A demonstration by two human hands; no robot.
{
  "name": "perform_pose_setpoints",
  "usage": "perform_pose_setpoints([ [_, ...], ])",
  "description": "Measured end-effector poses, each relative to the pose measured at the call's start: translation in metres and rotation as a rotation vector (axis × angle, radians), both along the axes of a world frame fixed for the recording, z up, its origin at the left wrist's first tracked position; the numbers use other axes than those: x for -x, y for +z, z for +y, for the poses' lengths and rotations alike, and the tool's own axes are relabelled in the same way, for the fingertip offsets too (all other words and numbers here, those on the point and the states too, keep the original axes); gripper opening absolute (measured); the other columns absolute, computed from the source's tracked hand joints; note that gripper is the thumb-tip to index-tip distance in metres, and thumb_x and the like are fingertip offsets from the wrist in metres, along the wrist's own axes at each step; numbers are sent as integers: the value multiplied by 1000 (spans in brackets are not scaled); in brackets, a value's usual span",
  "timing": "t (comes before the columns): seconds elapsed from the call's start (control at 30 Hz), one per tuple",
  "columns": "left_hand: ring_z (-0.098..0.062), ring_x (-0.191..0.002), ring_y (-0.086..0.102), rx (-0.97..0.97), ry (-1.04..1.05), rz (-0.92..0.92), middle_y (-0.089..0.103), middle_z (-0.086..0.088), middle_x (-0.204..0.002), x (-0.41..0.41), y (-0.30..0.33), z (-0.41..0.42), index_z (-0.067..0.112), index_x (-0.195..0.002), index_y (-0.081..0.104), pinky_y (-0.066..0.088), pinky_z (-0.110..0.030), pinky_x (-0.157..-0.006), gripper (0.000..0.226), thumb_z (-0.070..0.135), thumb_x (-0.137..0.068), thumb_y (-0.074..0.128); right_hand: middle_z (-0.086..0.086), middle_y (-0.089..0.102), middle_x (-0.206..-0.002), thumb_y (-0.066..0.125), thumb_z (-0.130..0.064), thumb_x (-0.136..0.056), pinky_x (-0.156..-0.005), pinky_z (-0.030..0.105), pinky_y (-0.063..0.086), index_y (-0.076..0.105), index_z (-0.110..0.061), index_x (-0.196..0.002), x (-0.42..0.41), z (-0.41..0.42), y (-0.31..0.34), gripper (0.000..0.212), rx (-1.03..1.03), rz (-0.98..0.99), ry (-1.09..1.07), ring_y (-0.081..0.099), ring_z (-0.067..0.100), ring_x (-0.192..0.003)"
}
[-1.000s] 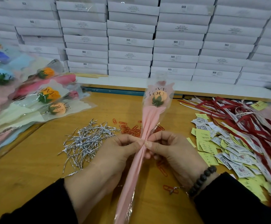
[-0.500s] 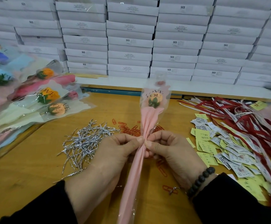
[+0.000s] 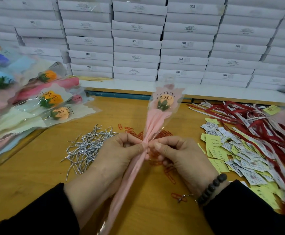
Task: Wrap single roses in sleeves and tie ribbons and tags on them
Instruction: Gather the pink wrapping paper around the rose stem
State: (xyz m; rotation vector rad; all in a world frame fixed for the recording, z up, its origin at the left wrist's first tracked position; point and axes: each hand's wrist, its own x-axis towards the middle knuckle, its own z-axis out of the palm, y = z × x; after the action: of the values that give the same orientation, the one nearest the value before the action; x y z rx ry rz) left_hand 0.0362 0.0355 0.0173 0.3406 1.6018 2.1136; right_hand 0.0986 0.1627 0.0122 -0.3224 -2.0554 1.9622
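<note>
Above the middle of the wooden table (image 3: pixel 36 175), a single peach rose (image 3: pixel 164 101) in a pink-and-clear sleeve (image 3: pixel 155 122) printed LOVE YOU, bloom end tilted away and up, tail running down toward the near table edge. At the sleeve's gathered neck, left hand (image 3: pixel 111 160) and right hand (image 3: pixel 180 158) both pinching it, thumbs and forefingers meeting from either side, other fingers curled under. Left of the sleeve, a heap of silver twist ties (image 3: pixel 87 146) on the table; behind the neck, red paper clips (image 3: pixel 130 129). Right of the sleeve, yellow and white tags (image 3: pixel 231 155), then red and white ribbons (image 3: pixel 257 122). Far left of the sleeve, finished wrapped roses (image 3: pixel 36 102) in a pile. Behind the sleeve, stacked white boxes (image 3: pixel 136 43).
</note>
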Motion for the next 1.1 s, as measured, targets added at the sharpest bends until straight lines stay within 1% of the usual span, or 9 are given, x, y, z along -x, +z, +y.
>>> perform_pose_setpoints([
  [0.13,-12,-40,58,28,95,29,65,-12,-54,8,1,-3,-3,-71,59,48,-16,-41,8,-8,-76,62,-3,61,-68,70,-6,-79,-58,14,44,64,-16,-72,0,-4,2,13,-350,2,22,51,2,-58],
  [0.2,-11,-39,57,29,136,37,65,-11,-54,12,1,-4,-2,-69,58,47,-15,-41,11,-8,-77,61,-11,54,-66,73,-6,-76,-58,9,40,63,-20,-71,-3,-10,4,18,-525,-41,202,46,-2,-57],
  [0.3,-11,-39,57,14,169,20,64,-11,-54,14,2,-5,-1,-68,55,49,-15,-43,15,-10,-80,59,-13,49,-69,77,-12,-73,-58,8,37,69,-14,-82,-6,-23,4,12,-739,-54,439,44,-4,-58],
  [0.43,-14,-41,60,11,171,-16,64,-13,-55,12,1,-4,1,-69,54,49,-18,-42,16,-8,-82,59,-16,43,-76,79,-24,-69,-59,7,34,68,-18,-87,-7,-37,-2,22,-860,8,481,44,-9,-64],
  [0.5,-15,-42,62,9,174,-31,64,-13,-54,11,1,-4,1,-69,54,49,-18,-40,16,-7,-83,59,-17,41,-76,78,-27,-70,-62,12,35,66,-21,-86,-7,-42,-5,20,-906,39,450,42,-7,-65],
  [0.7,-14,-36,58,10,169,-59,63,-15,-54,10,3,-4,1,-72,54,45,-17,-35,15,-7,-85,56,-8,50,-87,68,-20,-79,-78,33,45,66,-16,-84,-7,-46,-8,7,-915,57,410,49,7,-80],
  [0.83,-12,-40,59,21,181,-10,64,-11,-54,12,4,-4,-1,-72,54,45,-16,-36,15,-9,-84,56,-1,51,-99,58,-18,-88,-82,31,41,60,-13,-89,-7,-42,-1,5,-1001,-41,483,49,16,-92],
  [0.97,-12,-38,57,21,165,5,63,-14,-59,12,5,-6,-4,-79,56,44,-15,-36,7,-9,-84,55,-7,56,-74,52,-11,-92,-61,14,42,51,-23,-77,-8,-11,18,19,-884,-225,423,54,6,-66],
  [1.1,-9,-35,54,33,147,19,62,-16,-65,10,4,-6,-5,-83,55,42,-14,-34,3,-7,-85,55,-2,59,-66,57,-6,-89,-59,21,50,55,-15,-76,-11,18,33,16,-634,-163,223,56,3,-54],
])
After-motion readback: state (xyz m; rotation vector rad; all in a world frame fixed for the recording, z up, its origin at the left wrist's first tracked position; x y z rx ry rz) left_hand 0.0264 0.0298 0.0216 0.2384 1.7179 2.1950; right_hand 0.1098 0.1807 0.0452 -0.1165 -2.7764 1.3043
